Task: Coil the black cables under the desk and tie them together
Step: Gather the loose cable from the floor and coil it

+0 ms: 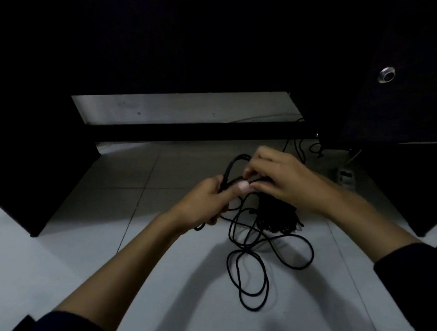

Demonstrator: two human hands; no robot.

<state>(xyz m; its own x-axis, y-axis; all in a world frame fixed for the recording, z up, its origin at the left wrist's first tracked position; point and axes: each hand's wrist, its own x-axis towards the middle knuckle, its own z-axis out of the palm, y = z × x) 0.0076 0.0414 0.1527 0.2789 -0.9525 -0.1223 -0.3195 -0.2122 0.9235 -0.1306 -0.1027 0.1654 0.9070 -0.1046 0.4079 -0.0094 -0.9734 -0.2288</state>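
under desk (198, 134), both hands (246, 186) grip black cables (248, 264)

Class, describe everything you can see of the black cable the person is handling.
The black cable is thin, round and flexible, with a matte, rubbery look. Most of it lies in loose, overlapping loops on the pale tiled floor under the desk. One folded bend rises between the hands: the left hand grips it, and the right hand pinches it. A denser black bundle sits beneath the right hand.
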